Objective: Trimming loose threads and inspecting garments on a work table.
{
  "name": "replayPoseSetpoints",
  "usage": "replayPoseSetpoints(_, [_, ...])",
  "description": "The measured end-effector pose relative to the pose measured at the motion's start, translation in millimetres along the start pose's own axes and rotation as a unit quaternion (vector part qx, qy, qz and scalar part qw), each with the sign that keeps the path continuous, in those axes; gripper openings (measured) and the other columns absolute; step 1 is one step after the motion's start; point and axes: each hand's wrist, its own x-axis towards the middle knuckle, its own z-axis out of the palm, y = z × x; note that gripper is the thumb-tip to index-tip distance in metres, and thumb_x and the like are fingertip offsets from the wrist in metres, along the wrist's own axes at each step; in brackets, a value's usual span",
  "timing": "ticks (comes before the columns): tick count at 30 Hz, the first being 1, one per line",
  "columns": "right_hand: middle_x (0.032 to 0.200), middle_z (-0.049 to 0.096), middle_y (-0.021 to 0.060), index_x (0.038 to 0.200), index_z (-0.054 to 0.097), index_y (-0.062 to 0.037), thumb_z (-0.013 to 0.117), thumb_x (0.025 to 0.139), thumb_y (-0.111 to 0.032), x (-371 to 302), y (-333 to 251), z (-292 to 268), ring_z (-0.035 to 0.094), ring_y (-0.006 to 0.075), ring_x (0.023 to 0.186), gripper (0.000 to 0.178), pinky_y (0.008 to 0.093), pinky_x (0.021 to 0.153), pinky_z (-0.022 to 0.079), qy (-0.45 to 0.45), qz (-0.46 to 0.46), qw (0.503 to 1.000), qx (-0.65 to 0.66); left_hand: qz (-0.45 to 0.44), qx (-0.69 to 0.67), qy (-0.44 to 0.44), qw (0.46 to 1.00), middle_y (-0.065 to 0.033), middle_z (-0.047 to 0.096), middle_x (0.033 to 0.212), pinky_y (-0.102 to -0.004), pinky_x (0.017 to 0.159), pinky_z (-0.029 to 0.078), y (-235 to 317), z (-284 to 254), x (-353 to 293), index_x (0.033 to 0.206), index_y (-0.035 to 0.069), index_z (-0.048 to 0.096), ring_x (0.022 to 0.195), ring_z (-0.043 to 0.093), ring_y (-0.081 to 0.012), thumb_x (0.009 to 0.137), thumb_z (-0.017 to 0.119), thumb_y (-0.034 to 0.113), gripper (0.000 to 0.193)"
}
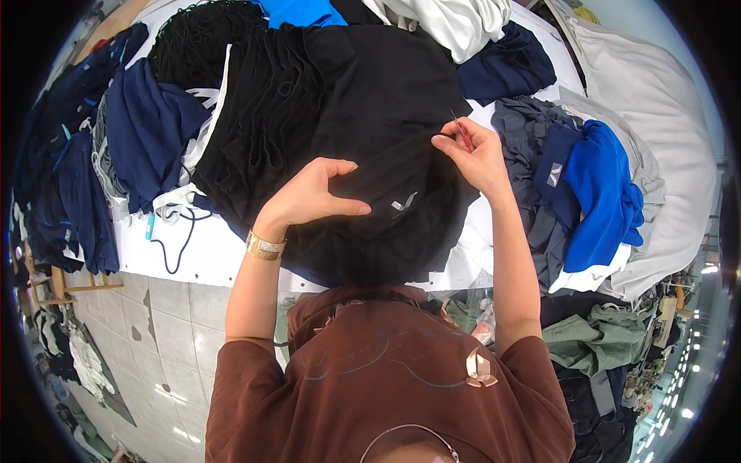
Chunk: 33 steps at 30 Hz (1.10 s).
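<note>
One black garment (363,154) with a single pale logo lies before me; one small red-handled tool (461,133) is in use. Heaps of clothing flank it: navy pieces (147,131) at left, one bright blue garment (606,193) on grey ones at right. The white table (208,255) stands on a tiled floor (154,324). My left hand (312,193) pinches a fold of the black fabric, thumb against fingers; my right hand (475,154) grips the tool at the cloth's raised edge.
</note>
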Motion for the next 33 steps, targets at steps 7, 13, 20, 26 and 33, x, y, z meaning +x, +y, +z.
replayPoseSetpoints(7, [0.064, 0.048, -0.0032, 0.08, 0.059, 0.0016, 0.073, 0.078, -0.016, 2.6, 3.3, 3.8, 0.043, 0.0043, 0.062, 0.023, 0.0199, 0.058, 0.037, 0.006, 0.019, 1.0, 0.005, -0.013, 0.003, -0.02, 1.0, -0.0022, 0.064, 0.09, -0.0215, 0.078, 0.046, -8.4, -0.8, -1.0, 0.101, -0.006, 0.062, 0.083, 0.055, -0.007, 0.069, 0.079, 0.005, 0.039])
replayPoseSetpoints(13, [0.065, 0.058, 0.0047, 0.088, 0.061, -0.002, 0.07, 0.079, -0.013, -3.9, 13.0, 27.9, 0.05, 0.0082, 0.057, 0.017, 0.024, 0.055, 0.042, 0.093, -0.058, 0.993, -0.051, -0.042, -0.034, -0.001, 0.999, -0.0012, 0.065, 0.094, -0.0208, 0.077, 0.047, -5.6, 2.1, 0.9, 0.103, -0.006, 0.062, 0.082, 0.056, -0.0052, 0.072, 0.078, 0.007, 0.037])
replayPoseSetpoints(20, [0.075, 0.064, 0.0078, 0.098, 0.065, -0.0038, 0.065, 0.075, 0.002, -38.9, -29.4, 40.8, 0.06, 0.0106, 0.063, 0.023, 0.0214, 0.06, 0.046, -0.063, -0.17, 0.983, -0.03, -0.02, -0.106, 0.06, 0.992, -0.0008, 0.065, 0.09, -0.0205, 0.073, 0.047, 4.4, 7.0, 0.2, 0.103, -0.004, 0.062, 0.08, 0.056, -0.0038, 0.077, 0.072, 0.006, 0.029])
replayPoseSetpoints(26, [0.074, 0.064, 0.0093, 0.097, 0.06, -0.0051, 0.064, 0.071, -0.001, -48.1, -36.1, 51.5, 0.064, 0.0224, 0.062, 0.026, 0.0303, 0.054, 0.049, -0.001, -0.252, 0.958, -0.134, 0.036, 0.031, 0.13, 0.99, -0.0004, 0.059, 0.07, -0.0218, 0.059, 0.041, -8.7, 15.6, 1.5, 0.085, -0.003, 0.063, 0.066, 0.047, -0.0032, 0.074, 0.073, 0.01, 0.02])
replayPoseSetpoints(33, [0.07, 0.06, 0.0109, 0.096, 0.058, -0.0039, 0.062, 0.077, -0.001, -35.1, -30.5, 42.0, 0.062, 0.0238, 0.061, 0.019, 0.029, 0.057, 0.048, 0.077, -0.108, 0.99, -0.051, -0.017, 0.006, 0.089, 0.996, 0.001, 0.064, 0.084, -0.0178, 0.067, 0.047, 5.6, 14.8, 1.2, 0.099, -0.005, 0.064, 0.075, 0.055, -0.0021, 0.079, 0.071, 0.005, 0.023])
